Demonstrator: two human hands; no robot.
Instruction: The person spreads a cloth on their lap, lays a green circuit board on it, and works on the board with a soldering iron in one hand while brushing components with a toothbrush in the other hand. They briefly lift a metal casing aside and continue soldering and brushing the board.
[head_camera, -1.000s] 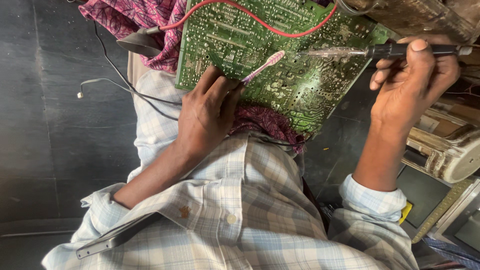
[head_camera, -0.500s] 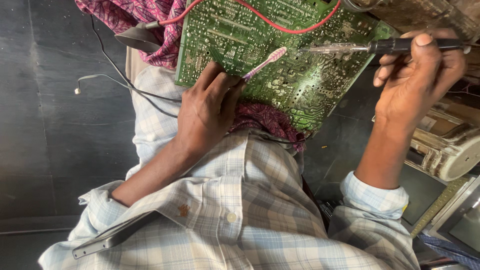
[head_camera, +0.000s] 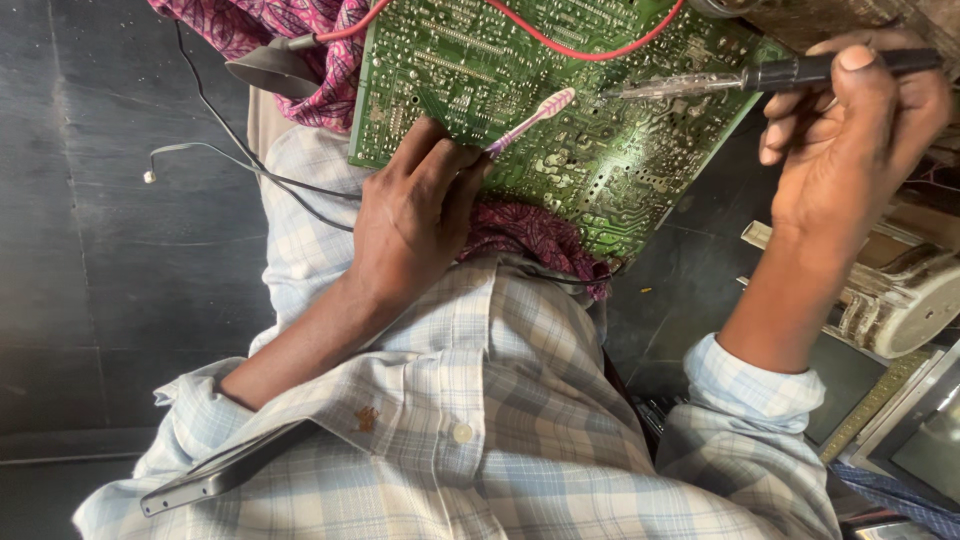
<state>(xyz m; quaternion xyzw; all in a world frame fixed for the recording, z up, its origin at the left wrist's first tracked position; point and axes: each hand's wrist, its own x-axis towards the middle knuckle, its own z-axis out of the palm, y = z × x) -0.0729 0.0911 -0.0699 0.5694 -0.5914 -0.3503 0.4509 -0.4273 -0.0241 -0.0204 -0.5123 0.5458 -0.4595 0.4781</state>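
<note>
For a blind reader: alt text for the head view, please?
A person's left hand holds a pink toothbrush against a green circuit board on their lap, while the right hand holds a soldering iron over it.

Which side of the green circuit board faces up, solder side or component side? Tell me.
Solder side up. The green circuit board shows traces and solder joints; no component bodies show. It lies tilted on the patterned cloth.

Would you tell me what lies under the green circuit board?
A purple patterned cloth shows beneath the circuit board, at its near and left edges. What lies under its middle is covered.
</note>
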